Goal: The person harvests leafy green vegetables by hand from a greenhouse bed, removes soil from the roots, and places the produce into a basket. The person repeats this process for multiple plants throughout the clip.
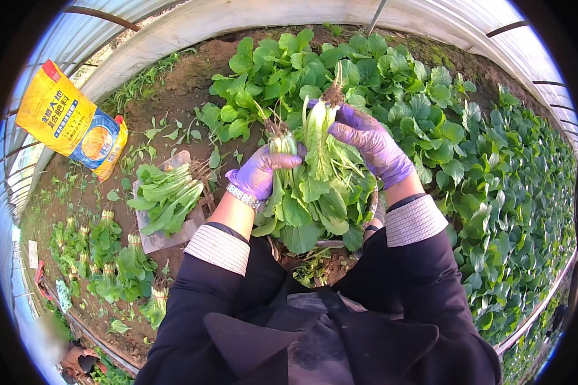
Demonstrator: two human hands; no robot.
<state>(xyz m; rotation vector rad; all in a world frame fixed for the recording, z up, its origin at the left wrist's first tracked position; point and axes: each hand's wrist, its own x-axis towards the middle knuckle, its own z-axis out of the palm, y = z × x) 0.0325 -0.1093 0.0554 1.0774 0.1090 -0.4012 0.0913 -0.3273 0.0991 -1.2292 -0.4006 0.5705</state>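
My left hand [255,175], in a soiled purple glove, grips a bunch of leafy greens [282,144] by its pale stems, roots pointing up. Beside it, my right hand [371,142], gloved the same way, holds a leafy green plant [317,122] near its root end. Brown soil clings to that plant's roots [333,95]. Leaves [301,219] from both hang down and overlap between my knees, so I cannot tell which belong to which. Behind them the rim of a container [374,202] partly shows; the leaves hide the rest of it.
Loose uprooted greens [171,195] lie on a plastic sheet or tray [161,239] at left. Several banded bunches [106,236] stand on the soil. A yellow fertilizer bag [58,110] is farther back. Growing greens [428,130] fill the right. Another person [77,361] is at lower left.
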